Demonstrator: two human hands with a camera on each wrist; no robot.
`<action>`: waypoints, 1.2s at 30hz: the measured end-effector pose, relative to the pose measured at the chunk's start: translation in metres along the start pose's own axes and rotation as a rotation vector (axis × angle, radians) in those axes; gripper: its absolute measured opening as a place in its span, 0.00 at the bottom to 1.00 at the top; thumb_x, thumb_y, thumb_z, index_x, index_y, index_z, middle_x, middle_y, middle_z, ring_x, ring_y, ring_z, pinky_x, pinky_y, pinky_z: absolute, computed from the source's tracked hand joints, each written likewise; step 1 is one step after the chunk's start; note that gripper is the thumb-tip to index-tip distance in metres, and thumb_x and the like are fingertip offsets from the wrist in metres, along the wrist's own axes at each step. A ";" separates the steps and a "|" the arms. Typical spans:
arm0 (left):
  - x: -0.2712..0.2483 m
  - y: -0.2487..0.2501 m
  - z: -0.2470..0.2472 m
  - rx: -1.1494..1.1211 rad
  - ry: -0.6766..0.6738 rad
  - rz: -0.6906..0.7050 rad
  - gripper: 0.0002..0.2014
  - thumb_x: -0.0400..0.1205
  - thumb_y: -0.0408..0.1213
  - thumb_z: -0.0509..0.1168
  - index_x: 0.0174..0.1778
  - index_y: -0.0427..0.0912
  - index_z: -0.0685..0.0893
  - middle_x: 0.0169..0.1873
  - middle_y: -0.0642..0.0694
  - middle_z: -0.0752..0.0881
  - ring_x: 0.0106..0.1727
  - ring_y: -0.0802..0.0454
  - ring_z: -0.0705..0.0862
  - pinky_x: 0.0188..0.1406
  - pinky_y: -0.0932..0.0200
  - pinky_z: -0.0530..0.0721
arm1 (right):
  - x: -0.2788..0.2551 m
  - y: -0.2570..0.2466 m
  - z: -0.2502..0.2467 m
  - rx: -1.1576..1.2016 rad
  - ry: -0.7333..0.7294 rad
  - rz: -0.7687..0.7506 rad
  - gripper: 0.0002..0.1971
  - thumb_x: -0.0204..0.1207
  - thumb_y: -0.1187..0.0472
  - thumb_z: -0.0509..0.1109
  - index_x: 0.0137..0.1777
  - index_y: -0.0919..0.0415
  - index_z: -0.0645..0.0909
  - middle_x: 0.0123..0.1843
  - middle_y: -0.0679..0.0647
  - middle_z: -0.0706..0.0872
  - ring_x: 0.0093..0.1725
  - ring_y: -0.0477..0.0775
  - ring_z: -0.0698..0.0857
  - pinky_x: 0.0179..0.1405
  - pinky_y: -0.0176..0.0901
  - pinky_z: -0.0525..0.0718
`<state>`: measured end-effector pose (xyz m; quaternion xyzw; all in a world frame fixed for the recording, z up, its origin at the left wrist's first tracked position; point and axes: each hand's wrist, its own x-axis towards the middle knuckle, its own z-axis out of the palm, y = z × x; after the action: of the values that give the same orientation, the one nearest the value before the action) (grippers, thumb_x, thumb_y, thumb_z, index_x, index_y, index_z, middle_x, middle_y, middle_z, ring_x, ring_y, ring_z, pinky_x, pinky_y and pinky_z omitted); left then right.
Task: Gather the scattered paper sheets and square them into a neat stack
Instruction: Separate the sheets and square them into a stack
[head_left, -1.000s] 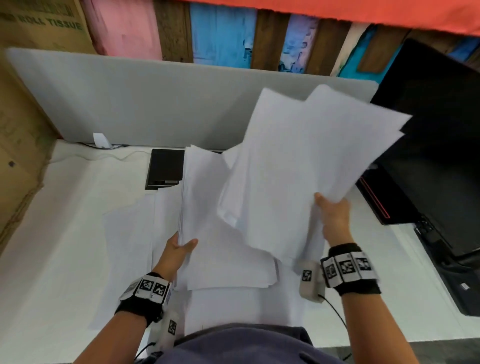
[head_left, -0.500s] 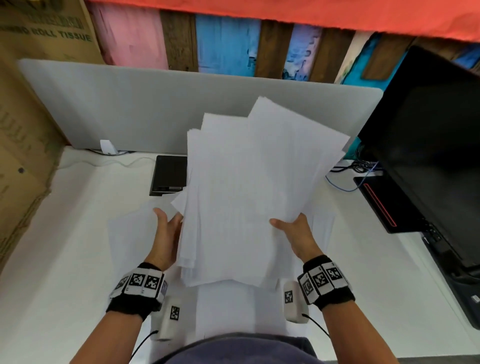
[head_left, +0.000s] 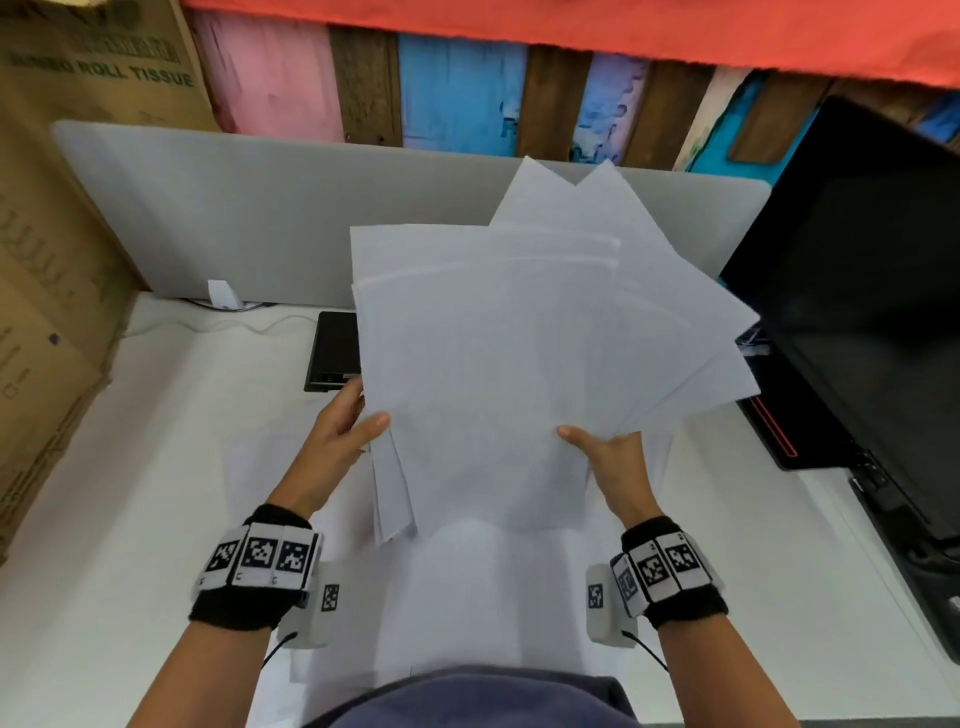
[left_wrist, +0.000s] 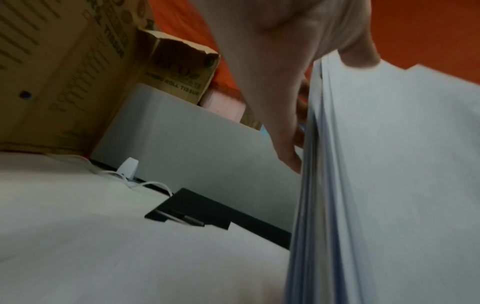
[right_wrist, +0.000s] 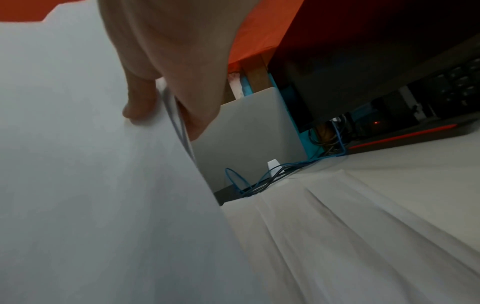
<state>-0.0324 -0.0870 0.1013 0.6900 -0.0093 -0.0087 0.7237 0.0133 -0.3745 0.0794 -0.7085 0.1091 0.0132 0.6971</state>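
Note:
A loose bundle of white paper sheets is held upright above the desk, fanned out with corners sticking up to the right. My left hand pinches its left edge, thumb on the near face and fingers behind; the left wrist view shows the sheet edges side-on under that thumb. My right hand pinches the bundle's lower right side, thumb in front; the right wrist view shows the thumb on the paper. Several more sheets lie flat on the white desk beneath the bundle.
A black flat device lies behind the bundle by a grey partition. A black monitor and its base fill the right side. A cardboard box stands at the left. Cables run along the desk's back edge.
The two separate handfuls of sheets have come together into one bundle. The right hand moved left and down, and both hands now hold the bundle, which has turned more upright.

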 end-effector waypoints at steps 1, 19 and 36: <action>0.000 0.003 -0.004 -0.047 -0.035 -0.021 0.37 0.63 0.64 0.72 0.68 0.63 0.72 0.65 0.62 0.81 0.71 0.56 0.76 0.68 0.48 0.74 | 0.000 -0.003 -0.002 0.004 0.010 -0.015 0.33 0.58 0.61 0.82 0.46 0.91 0.72 0.43 0.85 0.80 0.39 0.64 0.83 0.42 0.47 0.80; -0.006 0.021 0.041 -0.007 0.210 0.189 0.28 0.55 0.48 0.81 0.50 0.53 0.81 0.43 0.63 0.90 0.49 0.65 0.87 0.46 0.69 0.84 | -0.009 -0.073 -0.001 -0.019 -0.304 -0.189 0.32 0.42 0.58 0.84 0.51 0.50 0.80 0.45 0.43 0.91 0.51 0.46 0.88 0.54 0.40 0.86; 0.006 0.092 0.068 0.029 0.631 0.528 0.20 0.70 0.52 0.67 0.55 0.50 0.75 0.49 0.55 0.80 0.53 0.59 0.82 0.57 0.63 0.79 | -0.041 -0.119 0.040 0.376 0.121 -0.406 0.12 0.66 0.43 0.74 0.38 0.50 0.83 0.40 0.43 0.87 0.48 0.49 0.85 0.56 0.48 0.84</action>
<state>-0.0280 -0.1505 0.1968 0.6428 0.0362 0.3894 0.6587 -0.0011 -0.3290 0.2024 -0.5735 0.0069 -0.1895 0.7969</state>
